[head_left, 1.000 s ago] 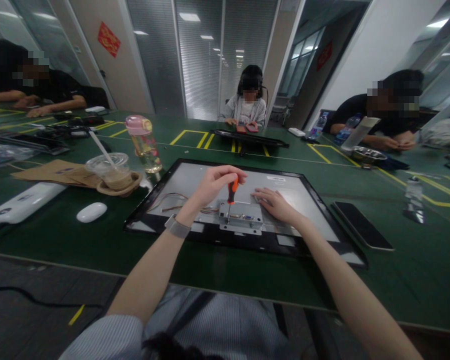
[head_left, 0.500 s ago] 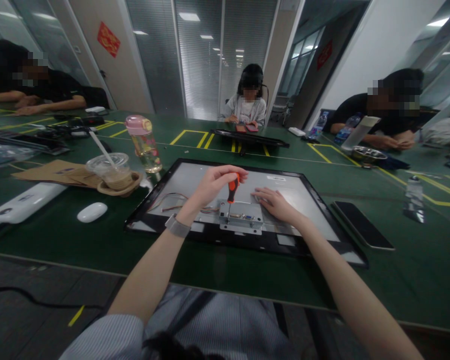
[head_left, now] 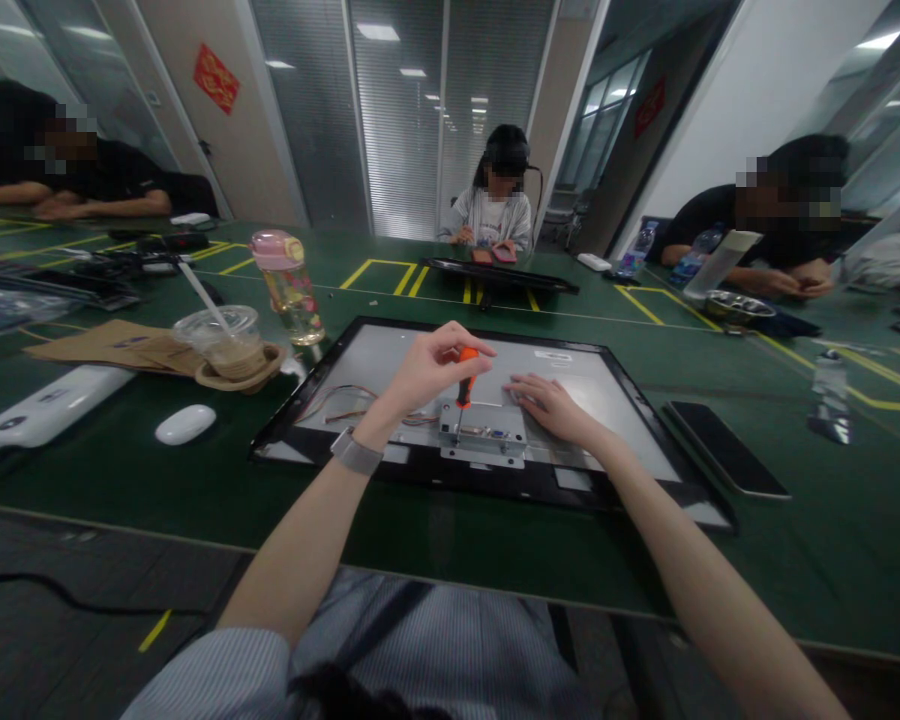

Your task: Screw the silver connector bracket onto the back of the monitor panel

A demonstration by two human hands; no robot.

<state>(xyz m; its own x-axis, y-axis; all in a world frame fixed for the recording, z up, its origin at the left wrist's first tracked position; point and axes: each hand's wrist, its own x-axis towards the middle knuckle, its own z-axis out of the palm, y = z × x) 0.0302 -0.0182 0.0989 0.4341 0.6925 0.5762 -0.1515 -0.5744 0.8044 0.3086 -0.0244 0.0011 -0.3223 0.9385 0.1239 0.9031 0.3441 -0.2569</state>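
Note:
My left hand point(head_left: 439, 365) is closed around the handle of an orange and black screwdriver point(head_left: 466, 385), thumb and fingers at its top. The screwdriver stands nearly upright, its tip down at the left part of a small metal bracket point(head_left: 482, 458) with connector ports. That bracket sits near the front edge of a flat display panel point(head_left: 382, 345) with a black frame and a grey back. My right hand point(head_left: 547, 402) lies flat on the panel, fingers spread, just right of the bracket. Thin coloured wires point(head_left: 345, 412) run over the panel to the left.
Left of the panel are a white mouse point(head_left: 186, 425), a lidded cup with a straw point(head_left: 225, 345), a pink-topped bottle point(head_left: 289, 290) and a white power strip point(head_left: 49, 405). A black phone point(head_left: 726, 450) lies to the right. Several people sit around the green table point(head_left: 390, 545).
My left hand's fingers have shifted a little around the top of the screwdriver handle. The screwdriver stays in place on the bracket, and my right hand has not moved.

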